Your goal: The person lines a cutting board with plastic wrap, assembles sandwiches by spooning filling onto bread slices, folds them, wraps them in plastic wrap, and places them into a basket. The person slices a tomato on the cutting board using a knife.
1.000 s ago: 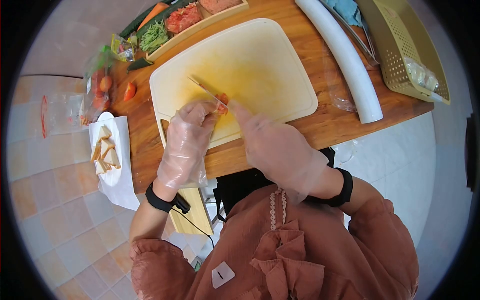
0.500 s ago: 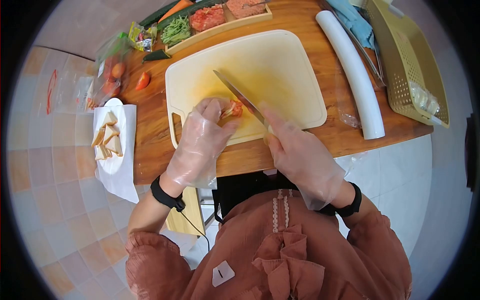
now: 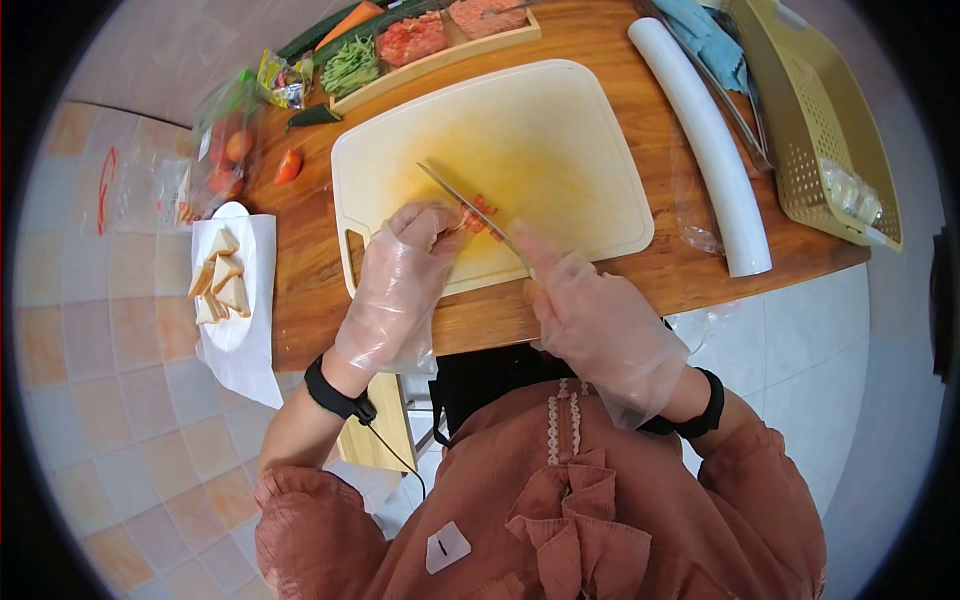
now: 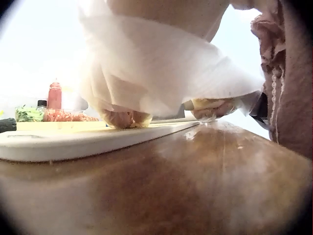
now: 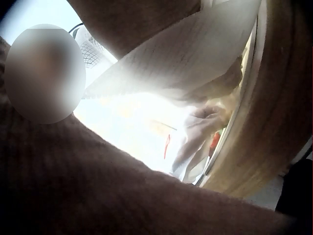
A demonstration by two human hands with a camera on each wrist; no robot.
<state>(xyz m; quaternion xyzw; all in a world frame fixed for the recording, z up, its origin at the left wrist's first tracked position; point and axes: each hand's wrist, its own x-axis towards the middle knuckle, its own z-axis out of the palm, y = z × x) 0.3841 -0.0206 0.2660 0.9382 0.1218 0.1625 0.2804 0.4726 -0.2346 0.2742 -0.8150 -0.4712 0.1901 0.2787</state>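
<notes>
My gloved left hand (image 3: 395, 290) rests on the cream cutting board (image 3: 560, 110), its bent fingers holding a piece of tomato near the front edge. Small red tomato pieces (image 3: 478, 213) lie beside those fingertips. In a gloved grip, my right hand (image 3: 610, 325) has the handle of a kitchen knife (image 3: 452, 190). The blade slants up and left across the tomato, close to the left fingers. The left wrist view shows the left fingertips (image 4: 129, 120) down at the board, with the right hand (image 4: 210, 108) beyond. Most of the held tomato is hidden by the fingers.
A wooden tray (image 3: 440, 60) holds green shreds and chopped red and pink food. At left are a tomato wedge (image 3: 288, 166), a bag of tomatoes (image 3: 228, 150) and a plate (image 3: 238, 330) of bread triangles. A white roll (image 3: 700, 150) and a basket (image 3: 815, 120) stand right.
Since half a second ago the knife has shifted left and come over the tomato by the left fingers. A second ago the blade was also at the tomato. The head view has shifted too.
</notes>
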